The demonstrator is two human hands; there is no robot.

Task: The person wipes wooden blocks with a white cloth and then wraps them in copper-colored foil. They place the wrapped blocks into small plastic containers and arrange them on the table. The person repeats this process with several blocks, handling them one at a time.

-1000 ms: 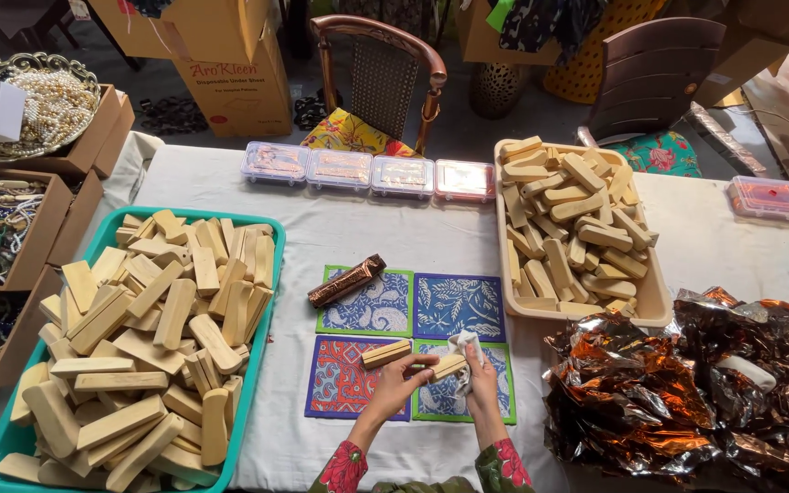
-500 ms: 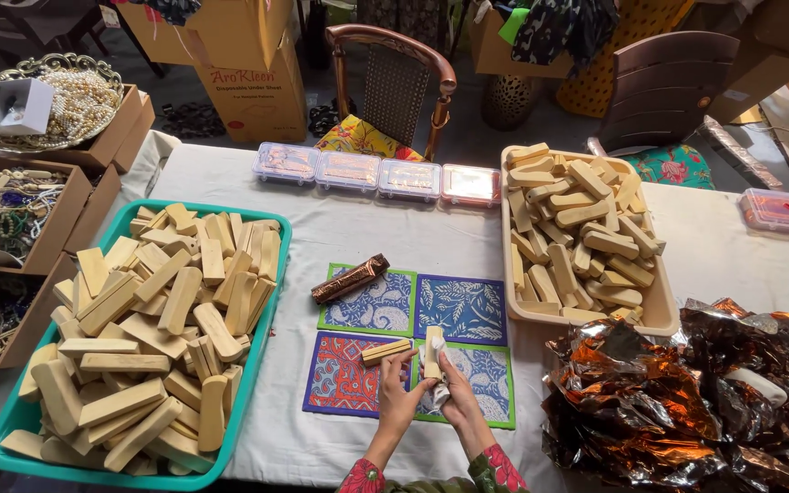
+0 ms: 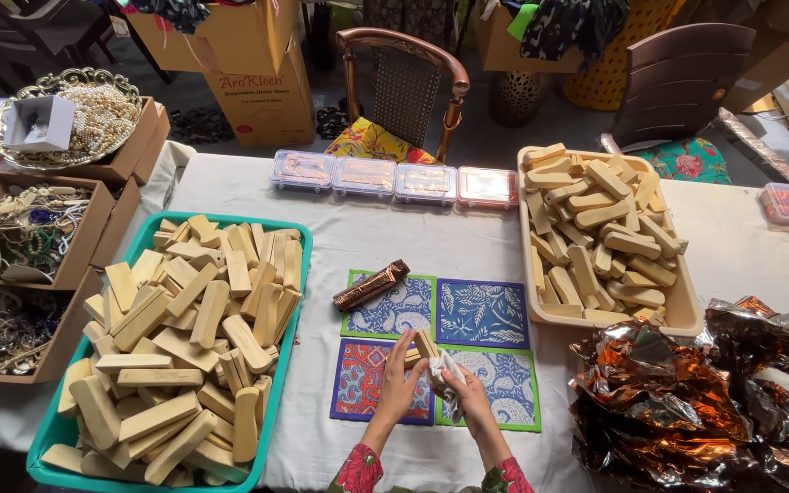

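A pale wooden block (image 3: 426, 346) is held by the left hand (image 3: 401, 377) over the patterned mats (image 3: 481, 315); a white cloth (image 3: 449, 372), seemingly, is gripped by the right hand (image 3: 466, 393). A foil-wrapped bar (image 3: 372, 285) lies nearby, between the green tray (image 3: 289, 356) and beige tray (image 3: 687, 315).

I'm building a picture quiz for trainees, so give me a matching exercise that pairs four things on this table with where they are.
Things:
1. teal tray
2. beige tray
3. foil-wrapped bar
4. clear lidded boxes

Places:
A. in a row at the table's far edge
B. on the left, heaped with pale bars
C. on the upper left patterned mat
D. on the right, above the crumpled foil

Pairs: 1-B, 2-D, 3-C, 4-A
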